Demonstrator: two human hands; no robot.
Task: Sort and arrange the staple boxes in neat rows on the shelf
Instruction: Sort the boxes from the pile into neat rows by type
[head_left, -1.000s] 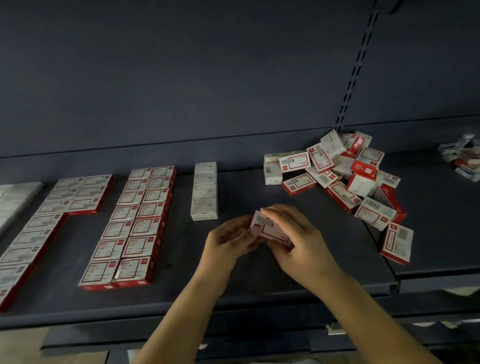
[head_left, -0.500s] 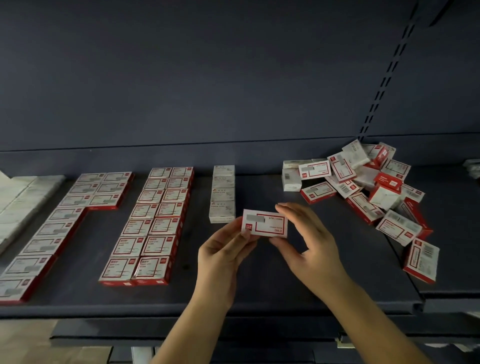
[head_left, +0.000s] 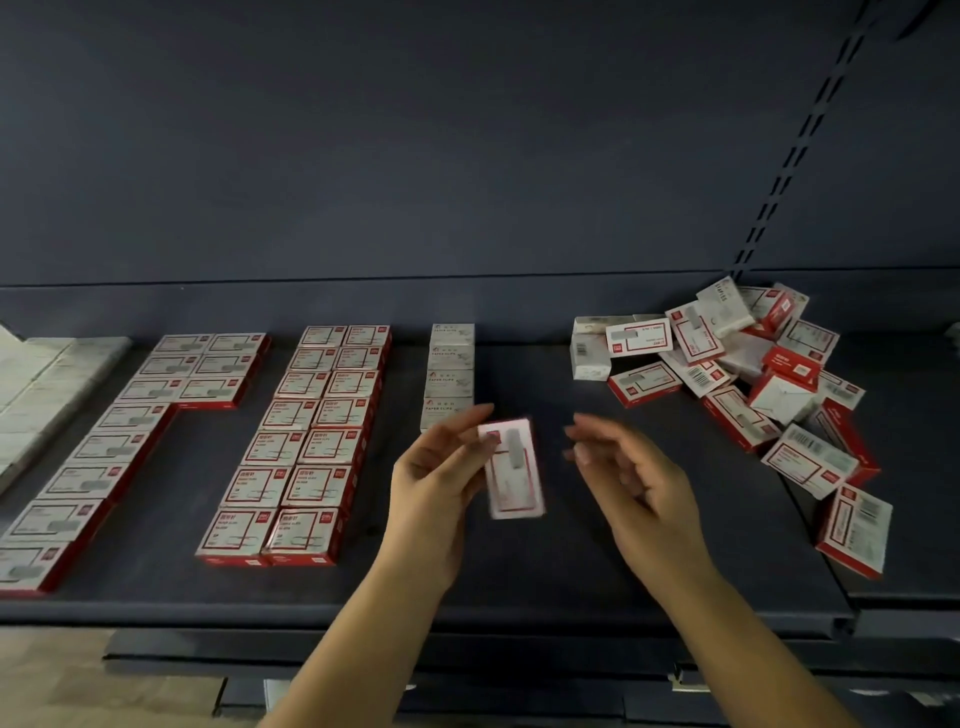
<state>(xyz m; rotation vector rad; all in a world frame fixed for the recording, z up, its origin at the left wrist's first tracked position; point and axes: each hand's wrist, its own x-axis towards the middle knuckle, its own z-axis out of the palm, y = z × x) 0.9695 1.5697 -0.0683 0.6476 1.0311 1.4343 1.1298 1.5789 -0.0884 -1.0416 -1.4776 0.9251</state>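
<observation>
- Box (head_left: 511, 467), small stiff card, prob light w/ dense contents; left hand (head_left: 441, 478) pinches its long left edge.
- Right hand (head_left: 634, 478), right of box, fingers loosely spread, holds nothing.
- Best grip: opposite long edges.

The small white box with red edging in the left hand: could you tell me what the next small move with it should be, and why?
Probably set the small white box with red edging down at the front of a sorted row. The left hand alone holds it, the right hand is open beside it, and the dark shelf is bare below. Its blurred label hides which row it matches.
</observation>
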